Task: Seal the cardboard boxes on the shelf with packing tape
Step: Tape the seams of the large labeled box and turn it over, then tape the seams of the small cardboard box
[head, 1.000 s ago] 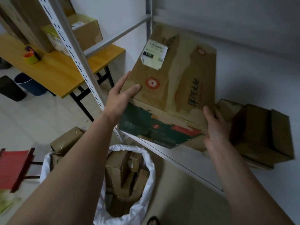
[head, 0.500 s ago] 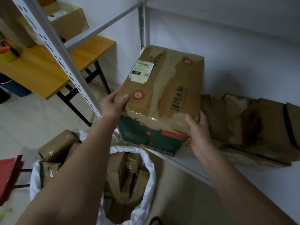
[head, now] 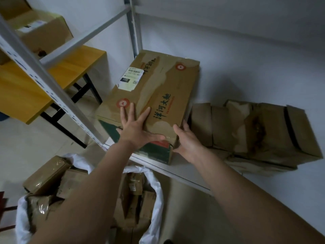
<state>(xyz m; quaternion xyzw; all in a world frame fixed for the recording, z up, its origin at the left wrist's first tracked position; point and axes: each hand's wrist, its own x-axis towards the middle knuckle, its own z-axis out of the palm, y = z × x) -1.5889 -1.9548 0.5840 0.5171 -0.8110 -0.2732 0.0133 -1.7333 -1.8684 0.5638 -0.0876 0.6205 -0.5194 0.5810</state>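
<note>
The long brown cardboard box with green ends and a white shipping label [head: 154, 95] is lying flat on the white metal shelf [head: 184, 170], near its left corner post. The left hand [head: 136, 129] is pressing on the box top, fingers [head: 131, 111] straight and spread. The right hand [head: 187, 140] is resting against the box's right near corner, fingers released. Crumpled brown cardboard boxes [head: 255, 132] are sitting just beside it to the right. A white sack of brown parcels [head: 154, 199] is standing on the floor below.

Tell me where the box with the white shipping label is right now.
In the head view, the labelled box lies on the shelf at its left end, beside the upright post, with the crumpled boxes to its right.
</note>
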